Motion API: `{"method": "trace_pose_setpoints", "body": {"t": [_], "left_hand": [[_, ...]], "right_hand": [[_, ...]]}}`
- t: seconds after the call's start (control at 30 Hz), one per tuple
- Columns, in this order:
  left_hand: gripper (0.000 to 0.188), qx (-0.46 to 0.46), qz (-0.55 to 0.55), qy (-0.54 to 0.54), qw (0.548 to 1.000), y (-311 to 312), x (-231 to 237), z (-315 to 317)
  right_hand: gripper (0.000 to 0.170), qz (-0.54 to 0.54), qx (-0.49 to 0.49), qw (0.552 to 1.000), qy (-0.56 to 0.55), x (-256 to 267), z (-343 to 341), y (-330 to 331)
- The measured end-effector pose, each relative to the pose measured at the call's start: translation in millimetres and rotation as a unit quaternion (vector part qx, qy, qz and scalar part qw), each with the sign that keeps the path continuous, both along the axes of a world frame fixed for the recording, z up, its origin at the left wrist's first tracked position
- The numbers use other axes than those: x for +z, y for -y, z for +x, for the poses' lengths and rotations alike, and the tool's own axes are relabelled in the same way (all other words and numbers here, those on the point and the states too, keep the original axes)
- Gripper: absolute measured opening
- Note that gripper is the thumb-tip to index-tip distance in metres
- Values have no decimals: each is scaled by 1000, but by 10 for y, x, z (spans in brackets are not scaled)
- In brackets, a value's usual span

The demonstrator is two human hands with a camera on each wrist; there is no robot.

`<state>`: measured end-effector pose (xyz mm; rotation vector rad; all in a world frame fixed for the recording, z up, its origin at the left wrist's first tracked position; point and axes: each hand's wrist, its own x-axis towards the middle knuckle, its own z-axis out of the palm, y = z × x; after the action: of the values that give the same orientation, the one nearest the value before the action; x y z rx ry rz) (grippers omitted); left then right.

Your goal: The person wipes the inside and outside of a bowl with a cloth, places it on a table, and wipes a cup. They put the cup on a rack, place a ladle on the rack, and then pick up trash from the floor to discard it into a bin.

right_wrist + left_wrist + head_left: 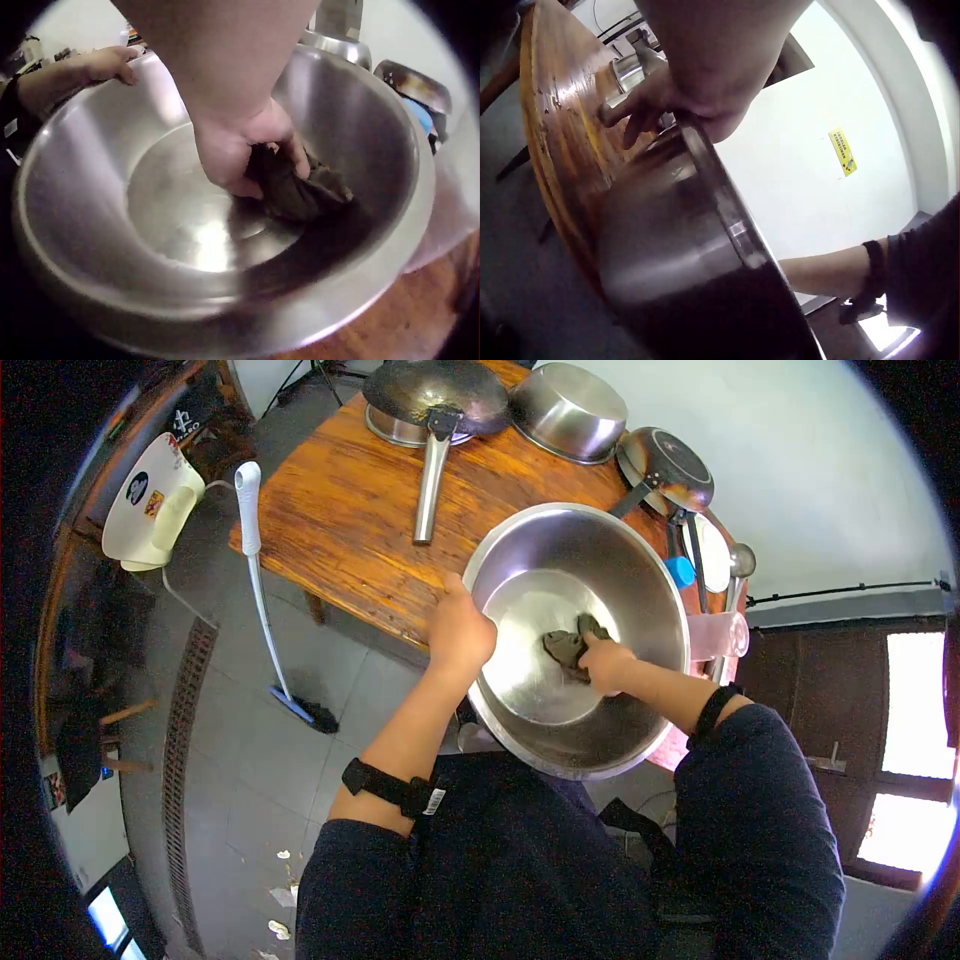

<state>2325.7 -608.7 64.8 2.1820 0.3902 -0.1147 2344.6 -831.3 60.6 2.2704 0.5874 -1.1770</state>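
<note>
Cloth [563, 648] pinched in my R hand [607, 665], bunched on its L side, low in basin [645, 595]; my L hand [462, 632], farther off, holds basin's L rim [487, 710].

Dark navy sleeves [765, 805], black straps [383, 787]

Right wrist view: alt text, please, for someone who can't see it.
A person's right hand grips a crumpled dark cloth inside a large stainless-steel basin, while the left hand holds its rim. Part of a wooden table shows at lower right.
</note>
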Motion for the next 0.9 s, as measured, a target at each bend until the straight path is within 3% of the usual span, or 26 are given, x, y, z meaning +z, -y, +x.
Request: {"method": "trace_pose_setpoints", "body": {"t": [0.13,0.17,0.23,0.3,0.37,0.43,0.5,0.53,0.63,0.73,0.9], "left_hand": [[37,7,27,21,999,22,-21,7],[36,3,37,25,999,20,19,0],[34,-2,36,35,999,10,52,10],[33,-9,16,42,999,-9,17,21],[33,-4,18,31,999,-4,31,23],[33,-3,28,27,999,15,33,21],[34,-5,44,32,999,39,34,22],[35,-7,40,30,999,42,58,20],[36,-8,25,25,999,31,115,14],[37,-1,19,20,1000,23,99,24],[37,-36,37,5,999,-15,293,47]], "right_hand": [[41,152,30,982,-105,-149,-326,49],[41,197,1,964,-177,-239,-390,68],[36,350,-21,913,-209,-32,-573,-87],[38,421,-107,874,-217,224,-599,-173],[42,457,-238,805,-295,709,-604,-257],[46,466,-281,790,-283,856,-671,-247],[51,447,-237,843,-183,867,-840,-203],[55,505,-99,847,-134,593,-914,-60],[59,462,-114,878,-47,423,-1085,32],[62,449,-172,872,-95,564,-1121,-259],[62,487,-140,861,-26,530,-1320,-217]]}}
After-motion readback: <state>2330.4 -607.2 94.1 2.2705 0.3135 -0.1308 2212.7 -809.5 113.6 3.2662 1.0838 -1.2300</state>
